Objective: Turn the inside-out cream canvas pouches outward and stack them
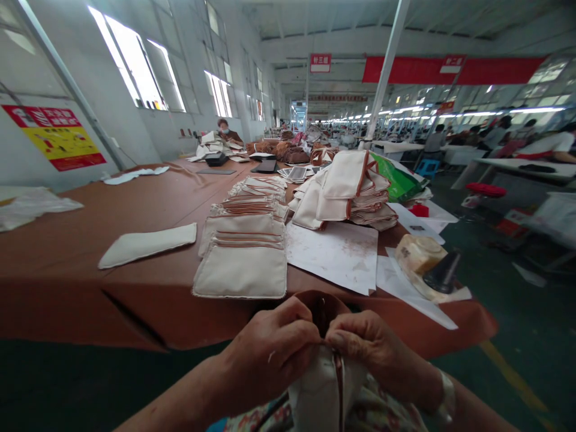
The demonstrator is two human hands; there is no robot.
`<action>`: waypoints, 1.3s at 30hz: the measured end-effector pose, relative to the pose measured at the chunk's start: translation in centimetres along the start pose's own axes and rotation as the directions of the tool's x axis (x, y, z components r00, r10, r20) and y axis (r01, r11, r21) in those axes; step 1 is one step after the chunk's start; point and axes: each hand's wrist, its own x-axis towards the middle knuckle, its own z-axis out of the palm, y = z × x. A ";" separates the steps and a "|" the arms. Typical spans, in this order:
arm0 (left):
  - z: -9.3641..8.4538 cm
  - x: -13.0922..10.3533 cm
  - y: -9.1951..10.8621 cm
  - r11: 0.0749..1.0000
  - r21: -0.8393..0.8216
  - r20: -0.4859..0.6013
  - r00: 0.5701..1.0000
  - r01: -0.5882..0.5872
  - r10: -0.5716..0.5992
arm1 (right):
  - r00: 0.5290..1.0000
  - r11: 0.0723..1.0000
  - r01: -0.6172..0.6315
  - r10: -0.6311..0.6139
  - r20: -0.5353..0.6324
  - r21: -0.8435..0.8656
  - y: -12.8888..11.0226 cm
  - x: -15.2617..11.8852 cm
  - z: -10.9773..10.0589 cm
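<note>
Close to my body, both hands pinch the upper edge of a cream sewn pouch (312,393) with a dark brown strip running down its front. My left hand (281,339) grips the edge from the left, its fingers curled. On the other side, my right hand (366,339) is closed on the same edge, thumb against fingers, almost touching the left. Brown material (317,300) shows just behind the fingertips. Whatever lies between the fingertips is hidden. Beyond the hands, a row of flat cream panels (243,273) overlaps on the table.
The table has a brown cover (148,306). A pile of cream pieces with brown edging (344,174) lies on white paper (335,255). At right are a yellowed container (416,255) and a black cone-shaped object (443,273). One cream panel (148,245) lies left. A person (229,133) sits far back.
</note>
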 end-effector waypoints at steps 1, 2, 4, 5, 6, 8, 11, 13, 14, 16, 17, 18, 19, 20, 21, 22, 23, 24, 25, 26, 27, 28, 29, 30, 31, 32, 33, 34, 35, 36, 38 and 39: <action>0.0 0.0 0.0 0.998 0.061 0.017 1.000 -0.023 0.022 | 1.000 1.000 -0.015 0.015 -0.005 0.012 0.1 0.0 0.0; 0.0 0.0 0.0 0.992 0.123 0.039 0.999 -0.041 0.037 | 1.000 0.999 -0.028 0.028 -0.006 0.027 0.1 0.0 0.1; 0.1 -0.1 0.1 0.972 0.228 0.091 0.995 -0.065 0.045 | 0.999 0.998 -0.041 0.042 -0.002 0.047 0.2 0.1 0.1; 0.2 -0.1 0.1 0.962 0.265 0.108 0.993 -0.073 0.046 | 0.999 0.998 -0.044 0.044 -0.001 0.049 0.2 0.2 0.2; 0.3 -0.2 0.1 0.953 0.292 0.115 0.992 -0.078 0.046 | 0.999 0.998 -0.040 0.040 -0.002 0.038 0.3 0.2 0.2; 0.7 -0.3 0.0 0.941 0.327 0.116 0.992 -0.082 0.047 | 1.000 1.000 -0.025 0.024 -0.018 -0.015 0.3 0.3 0.4; 1.1 -0.4 0.1 0.934 0.350 0.140 0.990 -0.076 0.028 | 1.000 0.996 0.006 -0.008 -0.021 -0.083 0.1 0.4 0.7; 0.9 -0.3 0.3 0.926 0.367 0.186 0.982 -0.083 0.014 | 1.000 0.993 0.023 -0.023 0.004 -0.112 -0.2 0.4 0.8; 0.8 -0.3 0.5 0.920 0.380 0.208 0.978 -0.099 0.019 | 0.999 0.991 0.027 -0.024 0.021 -0.134 -0.4 0.4 0.7; 0.4 -0.2 0.7 0.906 0.395 0.253 0.966 -0.152 0.051 | 0.998 0.985 0.013 -0.002 0.062 -0.174 -0.6 0.5 0.4; 0.2 -0.1 0.8 0.904 0.388 0.275 0.959 -0.178 0.070 | 0.996 0.982 -0.001 0.017 0.085 -0.187 -0.7 0.5 0.2; 0.0 -0.1 0.8 0.908 0.372 0.288 0.954 -0.193 0.085 | 0.994 0.980 -0.015 0.037 0.107 -0.198 -0.8 0.6 0.0; -0.1 -0.1 0.7 0.915 0.348 0.300 0.949 -0.204 0.098 | 0.991 0.976 -0.028 0.055 0.121 -0.215 -0.9 0.6 -0.2; -0.1 -0.1 0.6 0.923 0.322 0.308 0.945 -0.212 0.110 | 0.989 0.970 -0.036 0.069 0.129 -0.239 -1.0 0.7 -0.4; -0.2 -0.1 0.5 0.935 0.290 0.305 0.946 -0.204 0.112 | 0.989 0.961 -0.043 0.079 0.125 -0.271 -1.1 0.7 -0.5; -0.2 -0.1 0.4 0.955 0.240 0.289 0.952 -0.175 0.102 | 0.990 0.950 -0.045 0.084 0.115 -0.310 -1.2 0.8 -0.6; -0.2 -0.1 0.2 0.978 0.168 0.267 0.961 -0.120 0.072 | 0.991 0.937 -0.041 0.082 0.103 -0.347 -1.3 0.8 -0.6; -0.3 0.0 0.1 0.996 0.074 0.246 0.969 -0.040 0.020 | 0.993 0.925 -0.029 0.070 0.096 -0.379 -1.5 0.8 -0.6; -0.4 0.2 0.0 0.998 -0.033 0.234 0.971 0.062 -0.052 | 0.994 0.913 -0.005 0.048 0.095 -0.408 -1.6 0.8 -0.5; -0.4 0.4 -0.1 0.975 -0.141 0.238 0.962 0.171 -0.134 | 0.995 0.900 0.027 0.017 0.097 -0.436 -1.8 0.8 -0.4; -0.5 0.6 -0.2 0.937 -0.231 0.267 0.943 0.260 -0.196 | 0.995 0.883 0.064 -0.018 0.103 -0.466 -1.9 0.8 -0.4; -0.5 0.8 -0.3 0.896 -0.294 0.315 0.919 0.332 -0.237 | 0.992 0.865 0.102 -0.053 0.112 -0.491 -2.1 0.7 -0.3; -0.5 1.0 -0.4 0.854 -0.340 0.371 0.890 0.394 -0.263 | 0.989 0.849 0.132 -0.081 0.121 -0.512 -2.3 0.7 -0.3; -0.4 1.1 -0.5 0.807 -0.383 0.430 0.860 0.450 -0.276 | 0.987 0.837 0.153 -0.099 0.130 -0.526 -2.4 0.7 -0.2; -0.4 1.2 -0.6 0.749 -0.424 0.485 0.826 0.509 -0.287 | 0.985 0.830 0.164 -0.109 0.134 -0.533 -2.6 0.7 -0.2; -0.4 1.3 -0.7 0.679 -0.466 0.529 0.794 0.567 -0.300 | 0.985 0.830 0.165 -0.110 0.135 -0.532 -2.8 0.6 -0.3; -0.3 1.3 -0.8 0.600 -0.507 0.559 0.766 0.619 -0.319 | 0.985 0.837 0.162 -0.105 0.137 -0.522 -3.0 0.6 -0.4; -0.3 1.2 -0.8 0.520 -0.548 0.575 0.747 0.655 -0.335 | 0.985 0.851 0.156 -0.095 0.144 -0.502 -3.2 0.5 -0.4; -0.3 1.2 -0.8 0.451 -0.587 0.581 0.738 0.672 -0.344 | 0.984 0.868 0.152 -0.086 0.158 -0.472 -3.2 0.5 -0.5; -0.2 1.1 -0.8 0.397 -0.620 0.577 0.736 0.677 -0.353 | 0.981 0.886 0.151 -0.081 0.176 -0.438 -3.2 0.5 -0.5; 0.3 0.9 -0.7 0.308 -0.679 0.558 0.741 0.667 -0.375 | 0.978 0.908 0.160 -0.093 0.185 -0.387 -2.6 0.5 -0.4; 0.8 0.8 -0.6 0.260 -0.709 0.543 0.742 0.656 -0.393 | 0.980 0.916 0.165 -0.111 0.164 -0.365 -2.1 0.5 -0.2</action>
